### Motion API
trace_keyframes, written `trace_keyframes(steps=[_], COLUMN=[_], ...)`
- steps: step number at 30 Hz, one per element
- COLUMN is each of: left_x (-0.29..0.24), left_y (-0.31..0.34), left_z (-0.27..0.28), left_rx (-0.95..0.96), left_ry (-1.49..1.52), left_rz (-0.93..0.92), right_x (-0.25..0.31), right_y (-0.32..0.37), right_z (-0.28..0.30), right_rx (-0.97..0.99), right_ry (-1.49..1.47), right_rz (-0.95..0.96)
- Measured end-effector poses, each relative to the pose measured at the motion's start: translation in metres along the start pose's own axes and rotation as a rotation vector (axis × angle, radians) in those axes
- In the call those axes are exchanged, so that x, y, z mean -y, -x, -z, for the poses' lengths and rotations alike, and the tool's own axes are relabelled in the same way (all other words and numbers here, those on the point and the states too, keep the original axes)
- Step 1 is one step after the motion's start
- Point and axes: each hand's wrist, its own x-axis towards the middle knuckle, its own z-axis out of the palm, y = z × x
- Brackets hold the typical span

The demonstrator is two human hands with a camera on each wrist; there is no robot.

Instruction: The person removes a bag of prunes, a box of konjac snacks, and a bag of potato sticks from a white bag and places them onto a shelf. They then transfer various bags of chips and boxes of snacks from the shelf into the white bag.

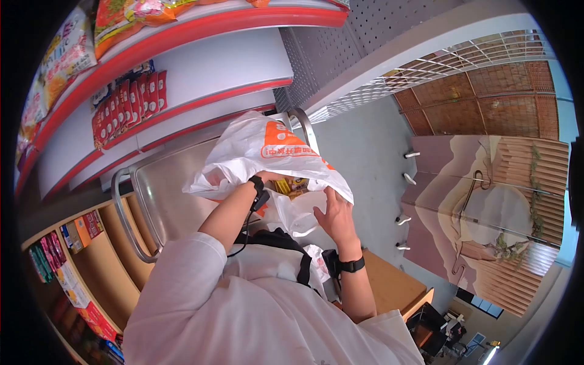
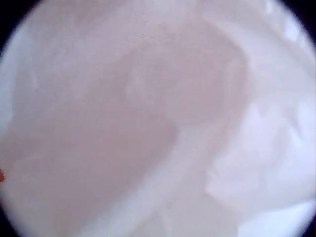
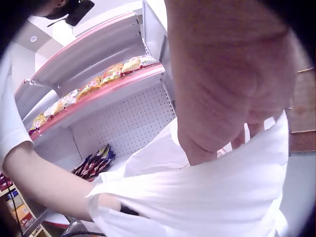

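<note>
A white plastic bag (image 1: 243, 146) with orange print gapes in front of me, several yellow packets (image 1: 291, 186) showing in its mouth. My left hand (image 1: 266, 176) reaches into the bag beside these packets; its fingers are hidden by the plastic. Only blurred pale plastic (image 2: 148, 98) fills the left wrist view. At the other side of the mouth, my right hand (image 1: 337, 219) has its fingertips at the bag's edge, thumb spread apart from the fingers. The right wrist view shows that hand (image 3: 232, 84) dipping behind the white rim.
A metal cart (image 1: 176, 188) with a tubular handle stands beneath and left of the bag. Red-edged shelves (image 1: 213, 67) hold snack bags and red packets (image 1: 131, 106). A wooden rack (image 1: 91, 267) is at the lower left, and a wooden table (image 1: 395, 283) at my right. A folding screen (image 1: 486, 207) stands farther right.
</note>
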Motion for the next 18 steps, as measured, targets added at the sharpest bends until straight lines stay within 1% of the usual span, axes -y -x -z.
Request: trace_keyframes(steps=[3,5,6,7,9,10,11,12,13,14,15,16,17,18], left_x=[-0.026,-0.026,-0.027,-0.029,-0.056,-0.067,-0.075,-0.075,-0.068,-0.061,-0.054,-0.045,-0.043,-0.043], left_y=[0.025,0.066,0.085,0.097,0.157,0.185,0.213,0.235,0.253,0.269,0.281,0.29,0.299,0.306], left_z=[0.003,0.007,0.013,0.022,0.047,0.06,0.073,0.082,0.086,0.088,0.09,0.088,0.088,0.088], left_rx=[0.025,0.025,0.019,0.01,-0.228,-0.258,-0.275,-0.294,-0.327,-0.444,-0.556,-0.617,-0.64,-0.713], left_ry=[-0.032,-0.053,-0.064,-0.073,-0.289,-0.295,-0.192,-0.093,-0.103,0.134,0.369,0.576,0.563,0.649], left_rz=[0.008,0.023,0.036,0.053,-0.11,-0.087,-0.151,-0.221,-0.206,-0.22,-0.244,-0.266,-0.267,-0.308], right_x=[-0.008,-0.017,-0.022,-0.027,-0.026,-0.009,-0.001,0.006,0.017,0.045,0.062,0.077,0.093,0.116], right_y=[-0.006,-0.01,-0.013,-0.016,-0.026,-0.032,-0.038,-0.046,-0.053,-0.054,-0.054,-0.057,-0.059,-0.059], right_z=[-0.002,-0.01,-0.015,-0.018,-0.02,-0.008,-0.003,0.001,0.004,0.021,0.03,0.028,0.024,0.031], right_rx=[-0.014,-0.076,-0.056,-0.051,0.145,0.259,0.272,0.512,0.754,0.942,1.021,1.045,1.064,0.988], right_ry=[-0.07,-0.115,-0.123,-0.139,-0.198,-0.324,-0.333,-0.489,-0.634,-0.866,-1.023,-1.268,-1.514,-1.494], right_rz=[0.063,0.08,0.051,0.08,0.009,-0.057,-0.021,0.117,0.256,0.301,0.292,0.286,0.27,0.323])
